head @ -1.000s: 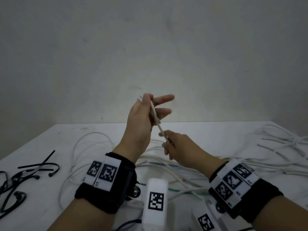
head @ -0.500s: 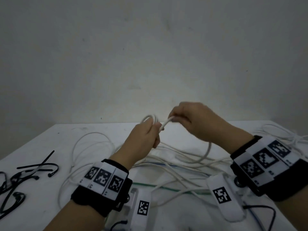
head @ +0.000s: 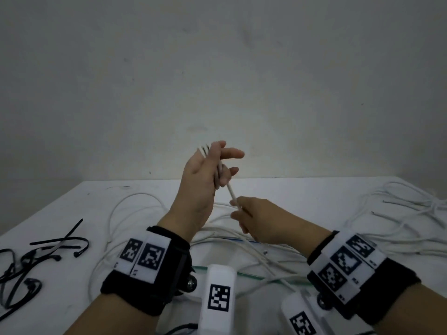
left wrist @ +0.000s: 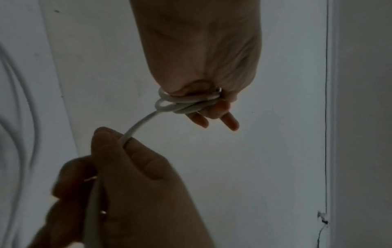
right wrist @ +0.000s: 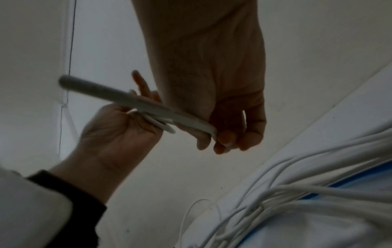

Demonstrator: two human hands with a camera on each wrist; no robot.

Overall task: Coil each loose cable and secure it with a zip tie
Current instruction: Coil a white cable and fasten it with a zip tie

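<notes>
The white cable (head: 231,192) is in the air above the middle of the worktop (head: 150,189), stretched between the two hands. Some small loops of it (left wrist: 186,102) are already wound around the fingers (left wrist: 214,110) of the left hand (head: 200,184), which is raised at about 11 o'clock from the right hand (head: 261,221); two fingers curl on the loops and two point out straight. The right hand pinches the free part of the cable between thumb and fingers (right wrist: 224,139), so both hands are gripping the same cable. To do this step well, I think the right hand should let the cable slide a little, keep light tension, and lay each new turn beside the last one, the same size, so that the bundle stays flat for the tie. The black zip ties (head: 55,245) wait at 9 o'clock near the worktop edge, and more loose white cables (head: 408,209) lie at 3 o'clock. How many loops are wound is hard to count, and the far end of the cable is lost among the other cables under the wrists.
</notes>
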